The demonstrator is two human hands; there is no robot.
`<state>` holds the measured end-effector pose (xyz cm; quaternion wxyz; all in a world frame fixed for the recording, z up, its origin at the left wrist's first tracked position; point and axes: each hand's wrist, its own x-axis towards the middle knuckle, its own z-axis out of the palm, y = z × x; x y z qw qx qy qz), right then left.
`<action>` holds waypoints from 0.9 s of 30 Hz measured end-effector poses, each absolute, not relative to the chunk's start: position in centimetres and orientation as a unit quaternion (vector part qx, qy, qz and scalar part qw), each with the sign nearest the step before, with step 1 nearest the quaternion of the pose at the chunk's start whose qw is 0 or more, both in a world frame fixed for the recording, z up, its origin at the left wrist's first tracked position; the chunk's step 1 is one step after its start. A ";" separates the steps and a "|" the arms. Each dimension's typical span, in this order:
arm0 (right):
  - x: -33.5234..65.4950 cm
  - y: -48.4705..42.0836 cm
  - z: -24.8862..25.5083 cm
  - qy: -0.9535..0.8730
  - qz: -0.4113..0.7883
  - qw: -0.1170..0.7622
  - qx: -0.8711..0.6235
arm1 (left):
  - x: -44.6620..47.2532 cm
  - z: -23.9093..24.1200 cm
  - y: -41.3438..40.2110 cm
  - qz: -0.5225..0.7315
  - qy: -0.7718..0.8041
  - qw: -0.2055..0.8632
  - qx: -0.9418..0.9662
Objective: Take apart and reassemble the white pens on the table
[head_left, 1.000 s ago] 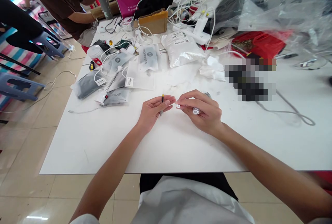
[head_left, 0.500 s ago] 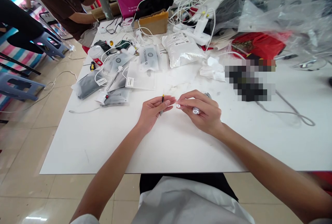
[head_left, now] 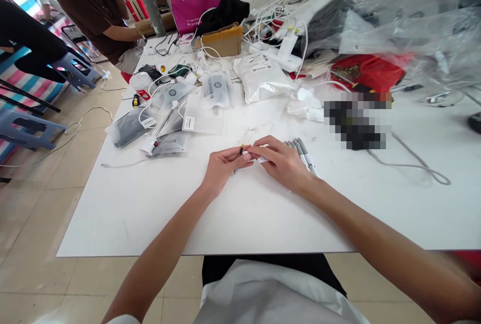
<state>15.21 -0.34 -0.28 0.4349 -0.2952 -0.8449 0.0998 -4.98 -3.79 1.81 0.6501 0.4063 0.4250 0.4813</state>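
My left hand (head_left: 221,171) is closed round a slim stick with a yellow-and-black tip (head_left: 241,150); its grey lower end shows below my thumb. My right hand (head_left: 281,161) has come up against the left fingertips. A small white tubular piece (head_left: 262,160) sits in the right fingers, partly covered by them. The fingertips of both hands touch, and the point where they meet is mostly hidden. Beyond my right wrist several grey-and-white pen-shaped sticks (head_left: 303,152) lie side by side on the table, partly behind the hand.
On the white table (head_left: 240,219), bagged items (head_left: 131,126), a white cup (head_left: 141,84) and cables lie at the left. A full white bag (head_left: 263,77) and a cardboard box (head_left: 222,41) stand farther back. A grey cable (head_left: 413,161) curls at the right. Another person (head_left: 93,13) stands beyond the far-left edge.
My right hand has moved left and met my left fingertips; the white piece now lies between them. More of the grey-and-white sticks behind the right hand shows. The view has shifted slightly.
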 end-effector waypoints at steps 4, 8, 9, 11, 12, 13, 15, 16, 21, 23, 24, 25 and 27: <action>14.9 -0.5 0.4 -0.814 0.162 0.473 -0.294 | -4.9 1.9 -3.7 0.499 0.419 0.639 0.410; 14.7 -0.7 1.9 -0.696 0.328 0.527 -0.361 | -5.3 2.2 -3.5 0.518 0.416 0.638 0.390; 14.8 -0.7 2.2 -0.658 0.380 0.532 -0.375 | -5.4 2.2 -3.4 0.523 0.415 0.639 0.382; 14.8 -0.6 2.5 -0.593 0.465 0.537 -0.379 | -5.6 2.2 -3.3 0.530 0.412 0.643 0.370; 14.9 -0.6 2.5 -0.573 0.493 0.538 -0.374 | -5.6 2.2 -3.2 0.530 0.409 0.646 0.368; 14.9 -0.5 2.5 -0.560 0.512 0.538 -0.368 | -5.7 2.2 -3.2 0.528 0.405 0.650 0.367; 14.8 -0.5 2.5 -0.556 0.529 0.528 -0.364 | -5.6 2.2 -3.3 0.523 0.398 0.657 0.368; 14.7 -0.6 2.4 -0.566 0.526 0.519 -0.366 | -5.6 2.2 -3.3 0.520 0.396 0.661 0.369; 14.3 -1.0 2.4 -0.667 0.384 0.521 -0.370 | -5.4 2.2 -3.5 0.512 0.393 0.670 0.368; 14.2 -1.1 2.2 -0.683 0.337 0.536 -0.364 | -5.4 2.3 -3.5 0.508 0.389 0.674 0.368; 14.1 -1.1 2.1 -0.687 0.325 0.541 -0.360 | -5.4 2.3 -3.5 0.508 0.387 0.676 0.368; 14.1 -1.1 2.0 -0.690 0.317 0.544 -0.357 | -5.4 2.3 -3.5 0.507 0.385 0.678 0.368; 14.0 -1.2 1.8 -0.692 0.304 0.551 -0.354 | -5.4 2.3 -3.5 0.506 0.380 0.681 0.369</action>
